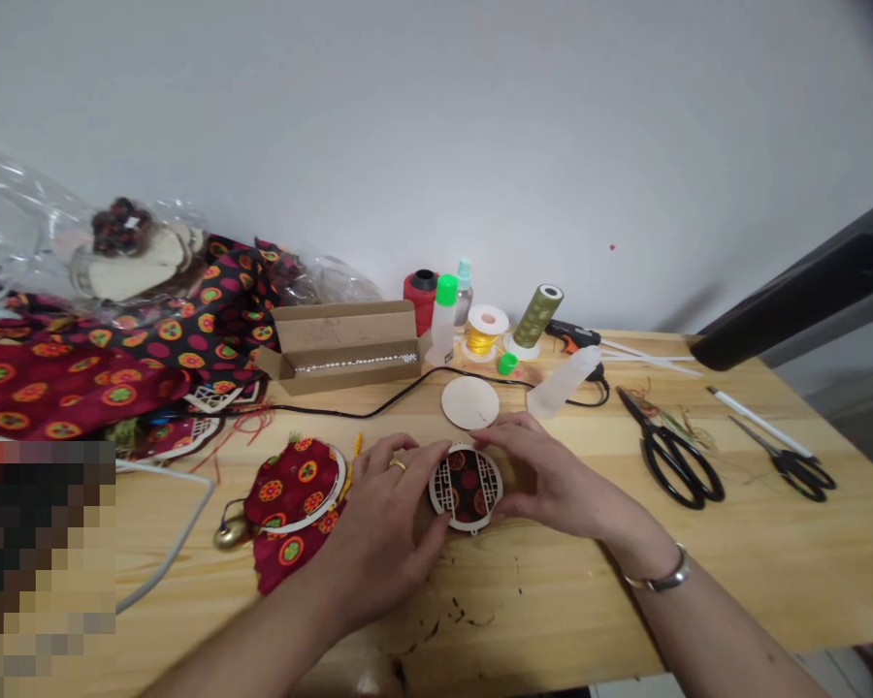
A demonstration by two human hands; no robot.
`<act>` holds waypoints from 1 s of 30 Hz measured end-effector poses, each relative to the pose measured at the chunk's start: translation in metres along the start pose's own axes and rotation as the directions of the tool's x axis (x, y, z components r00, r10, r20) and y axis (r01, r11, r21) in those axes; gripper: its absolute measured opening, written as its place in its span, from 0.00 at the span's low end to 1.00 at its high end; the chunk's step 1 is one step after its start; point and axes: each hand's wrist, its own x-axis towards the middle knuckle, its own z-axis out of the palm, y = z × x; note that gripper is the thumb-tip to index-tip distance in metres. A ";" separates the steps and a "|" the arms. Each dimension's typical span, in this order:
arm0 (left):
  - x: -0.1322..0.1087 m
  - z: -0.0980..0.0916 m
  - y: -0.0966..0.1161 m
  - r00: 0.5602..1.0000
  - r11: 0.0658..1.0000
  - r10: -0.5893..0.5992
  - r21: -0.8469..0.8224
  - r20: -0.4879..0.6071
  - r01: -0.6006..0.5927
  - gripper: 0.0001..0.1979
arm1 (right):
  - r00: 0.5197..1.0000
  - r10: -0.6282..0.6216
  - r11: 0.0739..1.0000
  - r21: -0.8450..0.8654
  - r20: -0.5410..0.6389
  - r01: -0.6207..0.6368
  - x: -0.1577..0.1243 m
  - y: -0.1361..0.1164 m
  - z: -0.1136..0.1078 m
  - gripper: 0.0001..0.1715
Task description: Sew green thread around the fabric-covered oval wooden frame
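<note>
A round white lattice disc (467, 488) with dark red patterned fabric behind it lies on the wooden table (567, 591). My left hand (389, 514) grips its left edge, fingers curled, a ring on one finger. My right hand (545, 475) holds its right edge, fingers pressed against the rim; a bracelet sits on that wrist. Just left of my left hand lies a second round piece wrapped in red dotted fabric (296, 496), with a small brass bell (231, 531) beside it.
A plain wooden disc (469, 401), open cardboard box (345, 347), glue bottles (444, 318), thread spools (536, 318), a glue gun (574, 336) and black cable lie behind. Black scissors (673, 456), smaller scissors (790, 463) and a pen (757, 422) sit right. Patterned fabric (65, 373) is heaped left.
</note>
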 end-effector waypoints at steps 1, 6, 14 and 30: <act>0.000 0.000 0.000 1.000 1.000 -0.001 0.004 0.001 0.001 0.26 | 1.000 0.001 1.000 0.000 -0.001 -0.001 0.000 0.000 0.000 0.38; -0.001 -0.001 0.000 1.000 1.000 -0.007 0.011 0.017 0.007 0.27 | 1.000 0.001 1.000 -0.012 0.002 -0.001 0.000 0.002 0.000 0.38; 0.002 0.001 0.001 1.000 1.000 0.009 -0.009 0.004 -0.009 0.26 | 1.000 0.003 1.000 -0.020 0.009 -0.003 0.001 0.001 0.000 0.39; -0.001 0.000 -0.002 1.000 1.000 0.009 -0.016 -0.017 -0.010 0.27 | 0.999 -0.045 0.999 -0.023 -0.013 0.044 0.000 0.000 -0.003 0.39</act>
